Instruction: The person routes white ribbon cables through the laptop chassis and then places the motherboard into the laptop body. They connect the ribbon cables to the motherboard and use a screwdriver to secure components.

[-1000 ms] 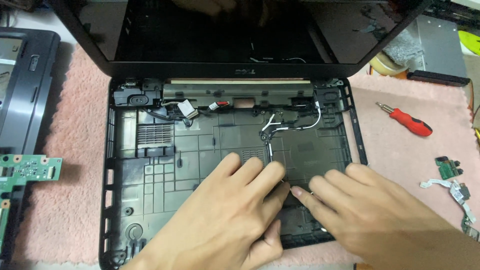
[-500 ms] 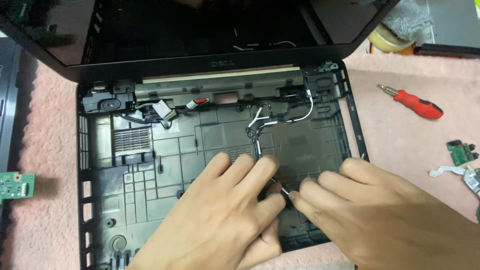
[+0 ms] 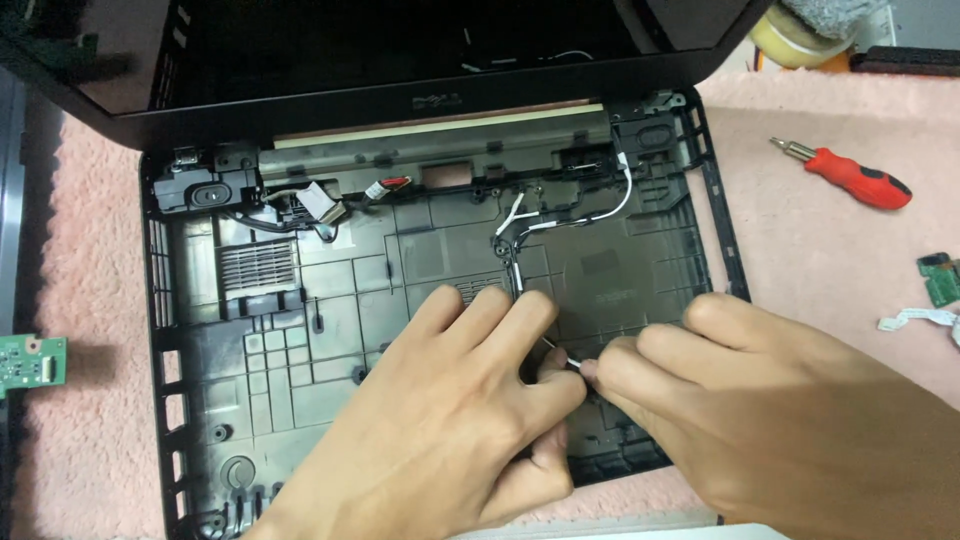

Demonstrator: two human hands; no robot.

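An opened black laptop base (image 3: 300, 330) lies on a pink mat, its screen lid (image 3: 400, 60) tilted up at the back. Thin black and white cables (image 3: 540, 225) run from the hinge area down the middle of the base. My left hand (image 3: 450, 430) lies flat over the lower middle of the base, fingers over the cable's lower run. My right hand (image 3: 770, 420) comes in from the right, its fingertips pinching the cable's small metal end (image 3: 568, 360), right against the left fingers. The palms hide the base's lower right part.
A red-handled screwdriver (image 3: 850, 178) lies on the mat at the right. A small green circuit board (image 3: 940, 278) with a white ribbon is at the right edge; another green board (image 3: 30, 362) is at the left edge. A tape roll (image 3: 795, 40) is at the back right.
The view has shifted and drawn closer over the base. Both hands stay over its lower right, and their fingertips have closed in on the cable's end.
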